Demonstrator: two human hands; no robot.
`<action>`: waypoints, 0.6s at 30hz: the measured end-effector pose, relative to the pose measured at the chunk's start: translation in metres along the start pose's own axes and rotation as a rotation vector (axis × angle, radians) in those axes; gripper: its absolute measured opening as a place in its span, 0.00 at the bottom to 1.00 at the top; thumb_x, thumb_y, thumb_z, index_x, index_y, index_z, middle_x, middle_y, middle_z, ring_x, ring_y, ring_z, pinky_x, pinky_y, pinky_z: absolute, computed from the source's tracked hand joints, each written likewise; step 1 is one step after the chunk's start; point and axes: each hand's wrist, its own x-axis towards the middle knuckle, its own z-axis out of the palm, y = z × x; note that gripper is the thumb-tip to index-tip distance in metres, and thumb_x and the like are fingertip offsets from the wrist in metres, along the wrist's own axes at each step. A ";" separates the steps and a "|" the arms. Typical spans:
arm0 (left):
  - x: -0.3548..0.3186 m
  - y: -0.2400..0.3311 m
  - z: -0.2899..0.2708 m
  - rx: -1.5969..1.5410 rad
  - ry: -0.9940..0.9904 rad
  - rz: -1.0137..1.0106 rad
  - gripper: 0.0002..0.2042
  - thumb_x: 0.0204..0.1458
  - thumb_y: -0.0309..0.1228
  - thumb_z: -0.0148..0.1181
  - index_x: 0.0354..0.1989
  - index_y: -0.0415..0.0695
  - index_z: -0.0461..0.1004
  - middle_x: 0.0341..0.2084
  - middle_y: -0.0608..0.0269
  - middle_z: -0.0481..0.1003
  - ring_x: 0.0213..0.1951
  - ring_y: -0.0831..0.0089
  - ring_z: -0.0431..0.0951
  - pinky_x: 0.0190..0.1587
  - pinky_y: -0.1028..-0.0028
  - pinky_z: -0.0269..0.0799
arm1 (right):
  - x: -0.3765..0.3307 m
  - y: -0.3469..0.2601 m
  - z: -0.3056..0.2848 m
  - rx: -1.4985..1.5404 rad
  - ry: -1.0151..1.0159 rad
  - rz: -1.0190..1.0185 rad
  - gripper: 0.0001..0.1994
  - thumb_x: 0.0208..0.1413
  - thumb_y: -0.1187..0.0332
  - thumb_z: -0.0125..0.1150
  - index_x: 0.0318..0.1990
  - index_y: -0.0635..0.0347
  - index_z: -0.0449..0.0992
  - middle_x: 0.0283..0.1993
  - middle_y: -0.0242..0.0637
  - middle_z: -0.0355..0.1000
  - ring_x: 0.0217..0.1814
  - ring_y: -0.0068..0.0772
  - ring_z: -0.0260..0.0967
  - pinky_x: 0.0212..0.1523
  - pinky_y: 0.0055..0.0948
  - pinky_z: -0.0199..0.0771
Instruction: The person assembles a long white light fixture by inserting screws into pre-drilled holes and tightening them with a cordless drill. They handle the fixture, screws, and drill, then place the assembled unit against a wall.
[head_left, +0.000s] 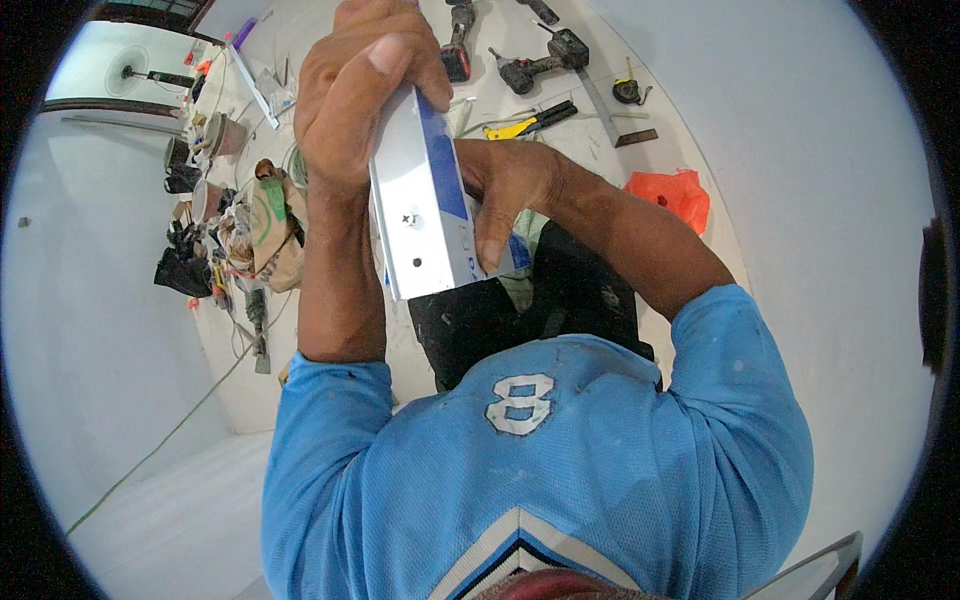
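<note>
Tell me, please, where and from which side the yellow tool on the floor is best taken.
I would take the yellow tool by its black end, from above. That end is slim, with nothing lying on it; it points right, towards the square close by, so coming from that side may be less easy.

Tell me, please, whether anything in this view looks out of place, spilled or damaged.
Nothing looks spilled or broken; the held metal profile, with its screw and dark hole, shows no clear damage. The floor is untidy, though: a jumble of bags lies at the left, and a crumpled red bag lies loose beside the right forearm.
</note>
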 end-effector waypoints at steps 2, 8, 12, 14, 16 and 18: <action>0.009 0.015 -0.002 -0.022 -0.046 -0.069 0.28 0.62 0.48 0.43 0.20 0.40 0.79 0.21 0.55 0.78 0.32 0.62 0.73 0.57 0.60 0.59 | -0.001 0.003 0.000 -0.044 0.038 -0.057 0.46 0.31 0.75 0.87 0.65 0.64 0.73 0.56 0.44 0.82 0.57 0.36 0.81 0.60 0.40 0.78; -0.005 0.014 -0.008 -0.096 0.064 -0.137 0.24 0.59 0.45 0.47 0.17 0.42 0.77 0.19 0.59 0.76 0.30 0.64 0.72 0.55 0.63 0.58 | -0.011 0.005 0.005 -0.221 0.156 -0.073 0.54 0.22 0.62 0.93 0.66 0.66 0.72 0.59 0.49 0.79 0.63 0.43 0.78 0.67 0.45 0.74; -0.005 0.008 -0.008 -0.105 0.038 -0.158 0.21 0.61 0.41 0.50 0.18 0.43 0.75 0.19 0.62 0.73 0.31 0.65 0.71 0.56 0.62 0.58 | -0.037 -0.001 0.060 -0.462 0.448 -0.279 0.56 0.28 0.61 0.92 0.69 0.74 0.67 0.64 0.57 0.76 0.69 0.49 0.74 0.72 0.47 0.70; -0.007 0.008 0.001 -0.177 0.082 -0.071 0.21 0.62 0.41 0.52 0.18 0.44 0.74 0.19 0.63 0.72 0.31 0.67 0.70 0.56 0.62 0.58 | -0.045 0.000 0.084 -0.553 0.652 -0.168 0.53 0.35 0.59 0.90 0.70 0.70 0.67 0.67 0.50 0.73 0.73 0.43 0.69 0.74 0.42 0.64; -0.010 0.007 -0.001 -0.184 0.091 -0.129 0.20 0.62 0.40 0.55 0.17 0.44 0.73 0.16 0.66 0.69 0.28 0.70 0.66 0.52 0.64 0.57 | -0.051 0.005 0.089 -0.637 0.713 -0.191 0.50 0.37 0.55 0.89 0.68 0.70 0.69 0.65 0.51 0.75 0.70 0.46 0.73 0.71 0.43 0.68; -0.008 0.005 0.001 -0.242 0.105 -0.076 0.20 0.62 0.40 0.56 0.17 0.45 0.73 0.15 0.67 0.67 0.27 0.72 0.64 0.50 0.64 0.56 | -0.055 0.004 0.090 -0.745 0.754 -0.192 0.48 0.39 0.52 0.87 0.66 0.70 0.71 0.62 0.52 0.77 0.66 0.49 0.76 0.69 0.43 0.71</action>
